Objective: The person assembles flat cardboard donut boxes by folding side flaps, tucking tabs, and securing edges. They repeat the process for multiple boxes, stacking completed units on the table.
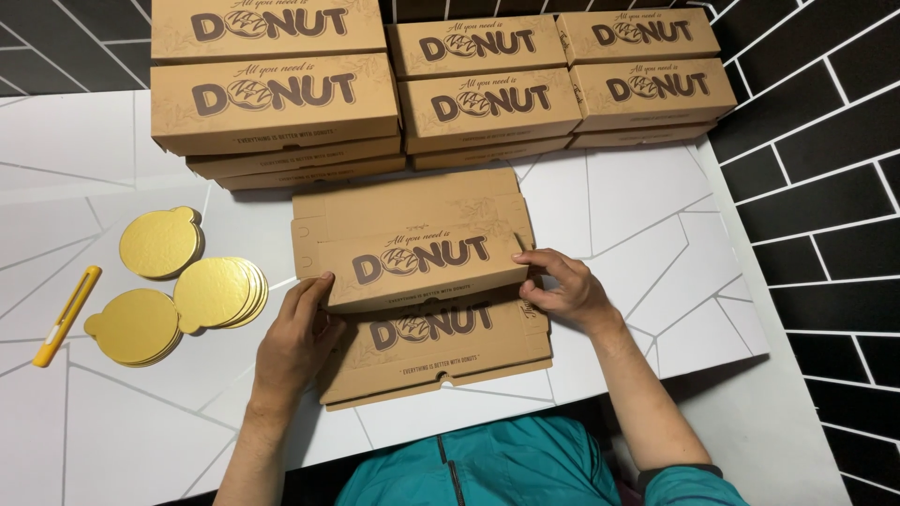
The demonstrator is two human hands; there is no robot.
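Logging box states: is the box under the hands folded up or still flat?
Partly folded: both hands, left hand and right hand, press the box, flaps unfinished.

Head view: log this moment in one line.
left hand: on box left edge | right hand: pinching right flap | gold discs: left

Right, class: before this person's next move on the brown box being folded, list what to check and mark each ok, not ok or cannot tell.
1. Left hand on the box's left end: ok, fingers rest on the edge.
2. Right hand on the right end: ok, fingertips pinch the side flap.
3. Box lies flat on the table: ok, it sits on another flat box blank.
4. Side tabs locked in: cannot tell, the hands cover them.
5. Gold discs and yellow knife out of the way: ok, they lie apart to the left.
6. Finished stacks leave room: ok, they stand behind the box.
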